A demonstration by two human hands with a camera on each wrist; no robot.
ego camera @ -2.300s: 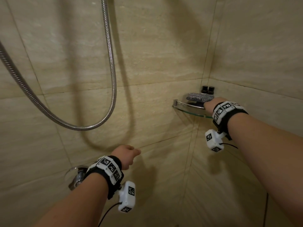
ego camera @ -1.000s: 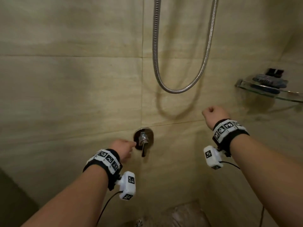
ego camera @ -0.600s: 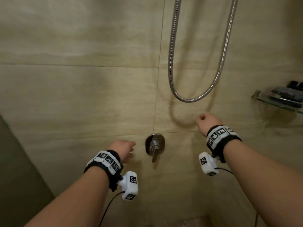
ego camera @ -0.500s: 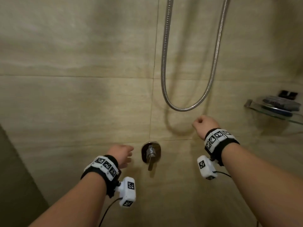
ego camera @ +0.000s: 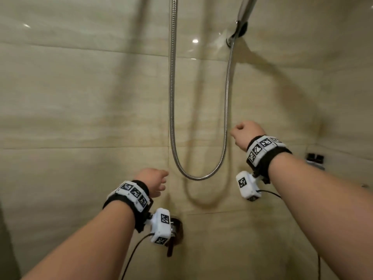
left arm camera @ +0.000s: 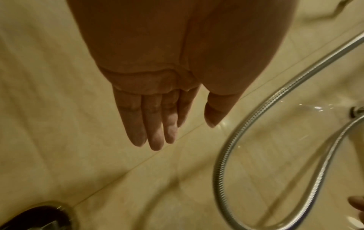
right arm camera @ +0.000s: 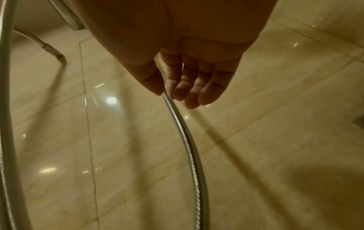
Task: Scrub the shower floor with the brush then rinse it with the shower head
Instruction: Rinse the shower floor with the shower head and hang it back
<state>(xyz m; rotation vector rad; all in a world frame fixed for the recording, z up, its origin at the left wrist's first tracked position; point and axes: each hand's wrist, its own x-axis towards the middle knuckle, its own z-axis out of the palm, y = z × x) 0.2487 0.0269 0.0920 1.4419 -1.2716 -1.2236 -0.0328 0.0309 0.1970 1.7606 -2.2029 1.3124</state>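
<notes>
Two bare hands rise before a beige tiled wall: the right hand [ego camera: 247, 134], empty, fingers loosely curled beside the hanging shower hose [ego camera: 227, 110]; the left hand [ego camera: 154, 181] relaxed, empty, above the mixer valve [ego camera: 177, 232].

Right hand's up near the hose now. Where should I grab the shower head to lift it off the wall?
Probably by the handle, just above the wall holder, coming from below and in front with the right hand. The handle slants up out of the holder and the hose hangs beneath it, so wrap the fingers round it and lift upward.
</notes>
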